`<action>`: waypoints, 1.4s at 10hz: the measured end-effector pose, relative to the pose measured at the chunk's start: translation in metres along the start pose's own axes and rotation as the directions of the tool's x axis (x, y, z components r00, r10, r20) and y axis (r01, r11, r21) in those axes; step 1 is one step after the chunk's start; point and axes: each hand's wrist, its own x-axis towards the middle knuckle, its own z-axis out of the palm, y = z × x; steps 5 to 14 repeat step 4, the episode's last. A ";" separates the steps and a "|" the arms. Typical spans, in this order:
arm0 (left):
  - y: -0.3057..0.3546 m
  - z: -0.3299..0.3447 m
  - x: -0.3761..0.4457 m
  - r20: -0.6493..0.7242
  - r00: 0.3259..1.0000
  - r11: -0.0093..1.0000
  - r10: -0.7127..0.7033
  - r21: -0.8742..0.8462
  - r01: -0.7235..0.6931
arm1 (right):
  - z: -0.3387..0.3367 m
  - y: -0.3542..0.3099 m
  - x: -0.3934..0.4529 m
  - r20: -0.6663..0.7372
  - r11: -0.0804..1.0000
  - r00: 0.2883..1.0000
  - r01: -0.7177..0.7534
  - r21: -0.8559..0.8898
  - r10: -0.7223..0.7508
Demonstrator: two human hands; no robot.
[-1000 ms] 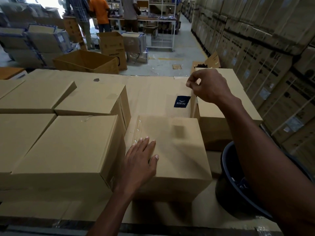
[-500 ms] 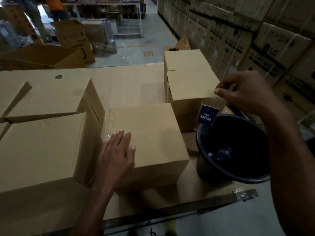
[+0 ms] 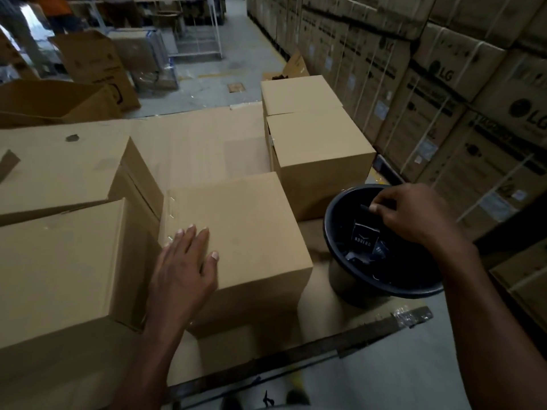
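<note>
My left hand (image 3: 183, 270) lies flat, fingers straight, on the top near corner of a plain closed cardboard box (image 3: 251, 220) in the middle of the cardboard-covered table. My right hand (image 3: 414, 214) hovers over a black bucket (image 3: 414, 288) standing at the table's right edge. Its thumb and fingers pinch the top of a dark blue label (image 3: 365, 236) printed NOBERO, which hangs inside the bucket mouth. Several similar dark labels lie at the bucket's bottom.
Closed cardboard boxes stand to the left (image 3: 59, 261) and behind the bucket (image 3: 319, 161). A wall of strapped LG cartons (image 3: 444, 84) runs along the right. An open box (image 3: 59, 99) and people (image 3: 59, 13) are at the far back. The table's front edge (image 3: 296, 350) is near me.
My right hand carried the dark blue label from above the far box, rightward and down into the bucket mouth. The view swung right. My left hand stayed on the box.
</note>
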 end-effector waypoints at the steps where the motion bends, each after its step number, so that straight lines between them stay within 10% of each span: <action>1: -0.001 0.000 0.001 0.015 1.000 1.000 -0.018 -0.008 0.018 | 0.009 0.007 0.003 0.022 1.000 1.000 -0.019 -0.021 0.020; 14: 0.004 -0.003 0.000 -0.017 1.000 1.000 -0.011 -0.010 0.011 | 0.027 0.006 0.004 -0.103 0.996 0.994 -0.038 0.075 0.046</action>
